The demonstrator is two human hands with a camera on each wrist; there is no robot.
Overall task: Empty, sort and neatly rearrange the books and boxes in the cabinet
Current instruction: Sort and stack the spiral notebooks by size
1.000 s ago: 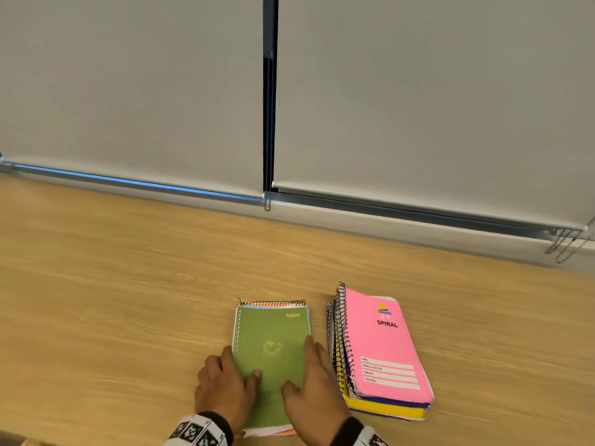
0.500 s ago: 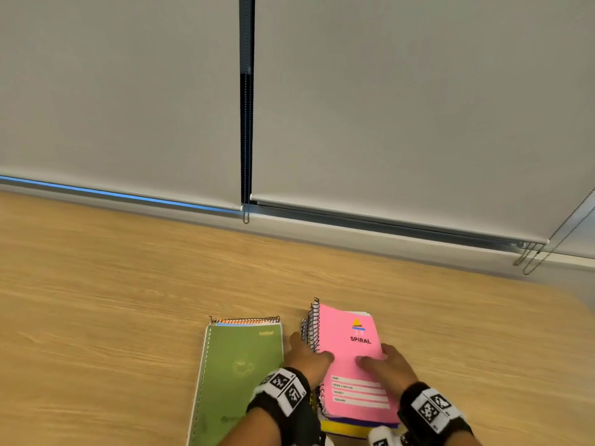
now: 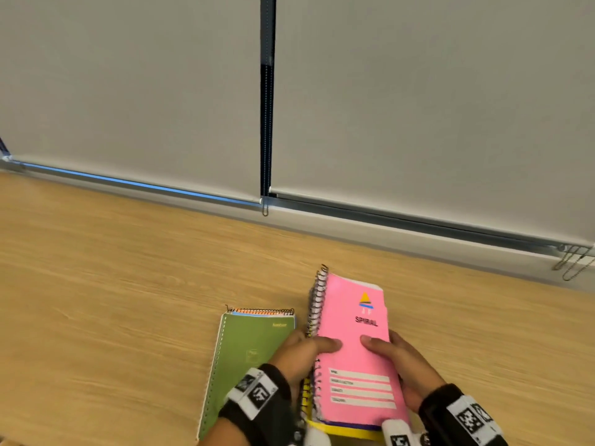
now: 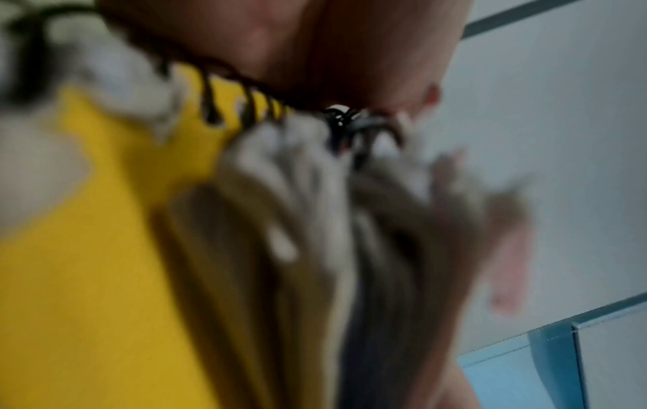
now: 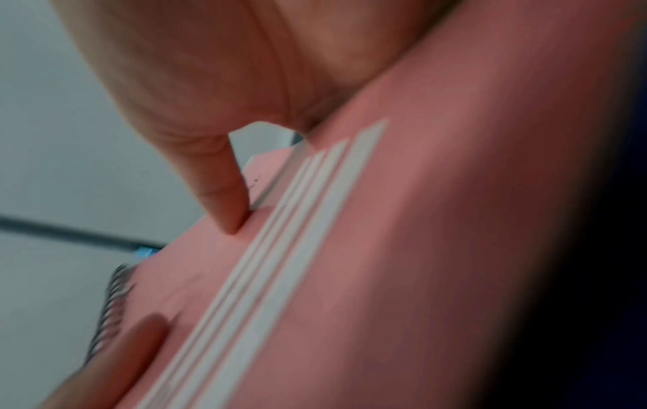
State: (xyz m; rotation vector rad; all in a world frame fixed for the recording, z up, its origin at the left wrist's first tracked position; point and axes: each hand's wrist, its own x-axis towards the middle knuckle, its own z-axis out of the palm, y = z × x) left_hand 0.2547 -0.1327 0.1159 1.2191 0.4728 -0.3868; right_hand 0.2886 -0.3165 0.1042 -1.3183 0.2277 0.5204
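Both hands have left the green notebook [image 3: 248, 358] on the tabletop [image 3: 96, 300] and moved to the stack [image 3: 352, 358] at its 3 o'clock. Left hand [image 3: 297, 352] and right hand [image 3: 397, 362] grip the stack's sides, thumbs on the pink cover (far end tilted up). Judgement: the stack is being lifted for placement in the cabinet.

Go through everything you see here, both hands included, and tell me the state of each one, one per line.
Pink notebook stack: gripped from both sides, far end tilted up off the table.
Green notebook: closed, flat on the table, untouched.
Left hand: grips the stack's spiral edge, thumb on the pink cover.
Right hand: grips the stack's right edge, thumb on the cover.
Roller blinds: drawn down.
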